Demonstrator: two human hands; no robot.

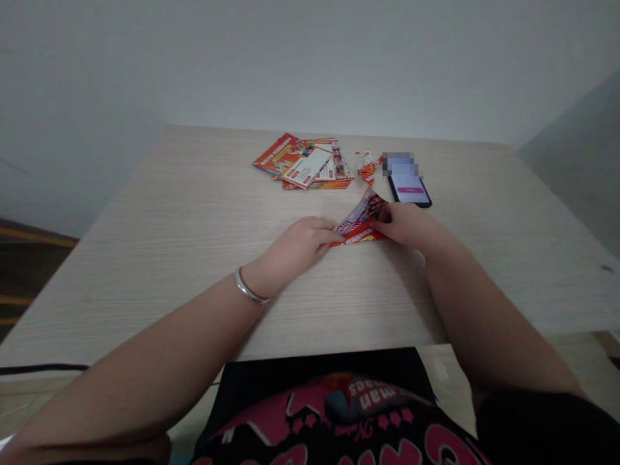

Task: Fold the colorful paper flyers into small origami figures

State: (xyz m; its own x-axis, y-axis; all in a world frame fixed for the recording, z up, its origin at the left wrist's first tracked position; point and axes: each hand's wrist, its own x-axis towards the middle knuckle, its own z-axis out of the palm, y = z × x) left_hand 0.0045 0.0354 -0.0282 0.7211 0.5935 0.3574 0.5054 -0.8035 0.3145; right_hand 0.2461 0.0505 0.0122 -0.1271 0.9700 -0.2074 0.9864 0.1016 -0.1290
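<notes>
A printed paper leaflet (361,223), red with a colour picture, lies folded on the table in front of me, one corner pointing away from me. My left hand (312,240) presses its left end with the fingers; a silver bangle circles that wrist. At the right end, my right hand (400,223) pinches the leaflet's edge between thumb and fingers. Just beyond it sits a small folded piece of the same red and white paper (368,169). Part of the leaflet is hidden under my fingers.
Several red and white leaflets (310,165) are piled unevenly toward the back of the table. A smartphone (409,184) with its screen lit lies right of the folded piece. The pale wood table (169,213) reaches back to a plain wall. A black cable (43,369) runs at the front left.
</notes>
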